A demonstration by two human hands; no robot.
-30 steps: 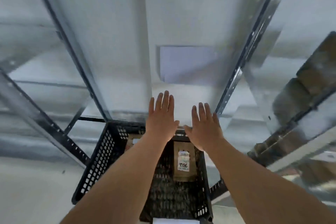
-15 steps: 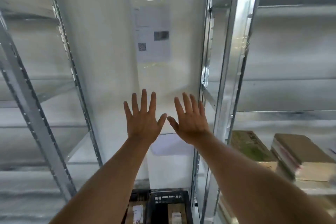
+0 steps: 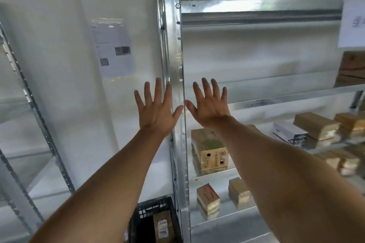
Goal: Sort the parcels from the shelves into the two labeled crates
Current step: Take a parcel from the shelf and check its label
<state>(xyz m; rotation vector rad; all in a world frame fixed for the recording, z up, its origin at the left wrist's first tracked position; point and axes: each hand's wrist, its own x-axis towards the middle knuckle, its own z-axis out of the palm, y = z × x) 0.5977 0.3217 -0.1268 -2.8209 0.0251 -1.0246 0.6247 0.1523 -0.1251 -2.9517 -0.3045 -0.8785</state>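
Both arms are stretched out in front of me with fingers spread and nothing held. My left hand (image 3: 157, 109) hovers before the white wall, my right hand (image 3: 209, 104) just past the metal shelf upright (image 3: 174, 61). On the right-hand shelves lie brown cardboard parcels: one (image 3: 209, 149) close under my right forearm, two smaller ones (image 3: 208, 200) (image 3: 239, 192) a shelf lower, and several more (image 3: 316, 128) further right. A black crate (image 3: 150, 208) stands on the floor at the bottom, with a labelled brown parcel (image 3: 163, 227) inside it.
A second metal rack (image 3: 35, 104) stands at the left with bare shelves. A printed sheet with codes (image 3: 113, 51) hangs on the white wall. A white sign (image 3: 353, 25) hangs on the right rack's top corner, above a wooden box (image 3: 351, 69).
My view has swung up and to the right, from the crate on the floor to the right-hand shelves. Both hands rose with it and stay spread, holding nothing.
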